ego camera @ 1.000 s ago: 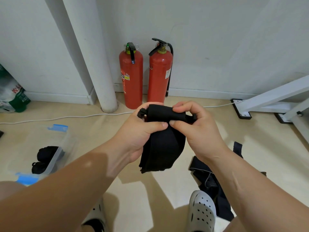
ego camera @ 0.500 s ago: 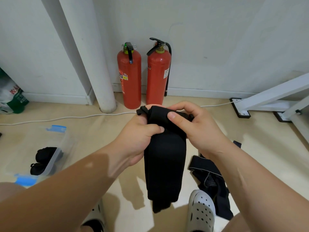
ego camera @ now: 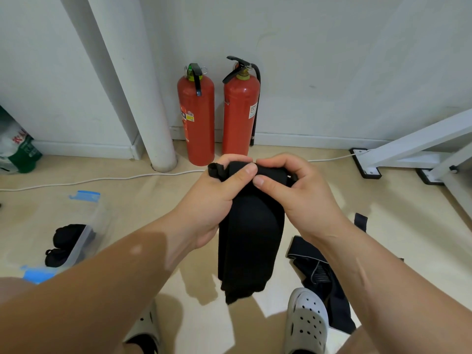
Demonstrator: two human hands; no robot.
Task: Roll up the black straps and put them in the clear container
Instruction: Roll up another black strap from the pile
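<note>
Both hands hold one black strap [ego camera: 251, 241] up at mid-frame, above the floor [ego camera: 398, 226]. The left hand [ego camera: 209, 203] and the right hand [ego camera: 302, 198] meet at its top edge. Their fingers [ego camera: 283, 163] curl over a short rolled section and the thumbs press it from the near side, so each hand is closed around the fabric.

The roll's axis runs left to right between the two hands. The unrolled length hangs straight down from it, long axis vertical, and ends loose between the person's feet, just beside a white clog [ego camera: 306, 320] in this view. How many turns are wound is hidden behind the knuckles; perhaps only one or two.

I judge that the coming move is winding down along that hanging length, with most of the strap yet to be taken up.

The clear container [ego camera: 99, 213] lies on the floor low to the left, well apart from the strap and nearer the left hand. Rolled straps [ego camera: 67, 235] sit inside it. A second strap [ego camera: 316, 272] lies unrolled on the floor by the right forearm.
</note>
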